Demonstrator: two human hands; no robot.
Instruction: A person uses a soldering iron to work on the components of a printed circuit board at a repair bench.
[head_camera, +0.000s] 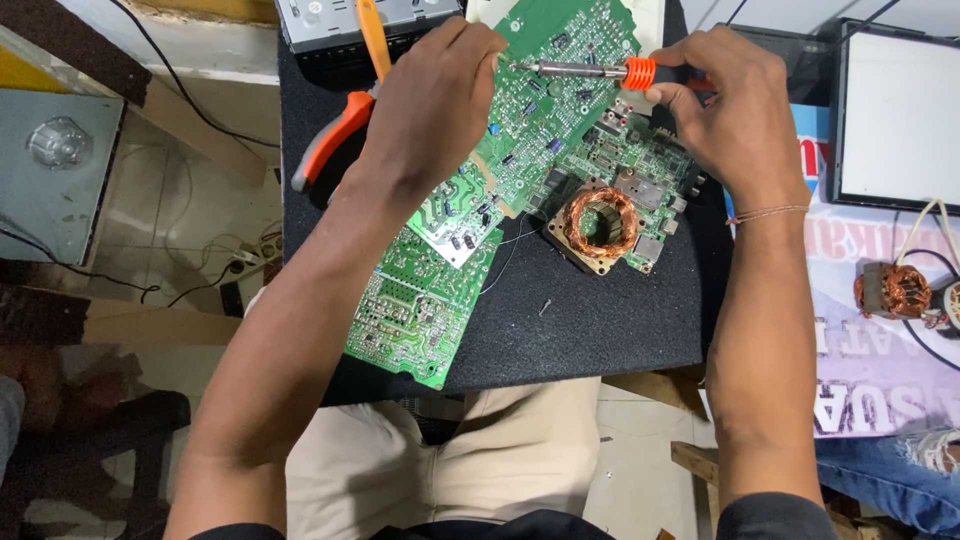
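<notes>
While the left hand (432, 95) grips the circuit board (520, 130), the right hand (730, 100) holds a soldering iron (590, 70).

An electronics repair workshop: circuit boards (520, 130), a soldering iron (590, 70), orange pliers (335, 135) and copper coils (600, 222) crowd a black mat (600, 320).

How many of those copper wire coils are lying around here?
2: one copper coil on the dark mat beside the green circuit boards, another at the right edge. More may be hidden.
</notes>
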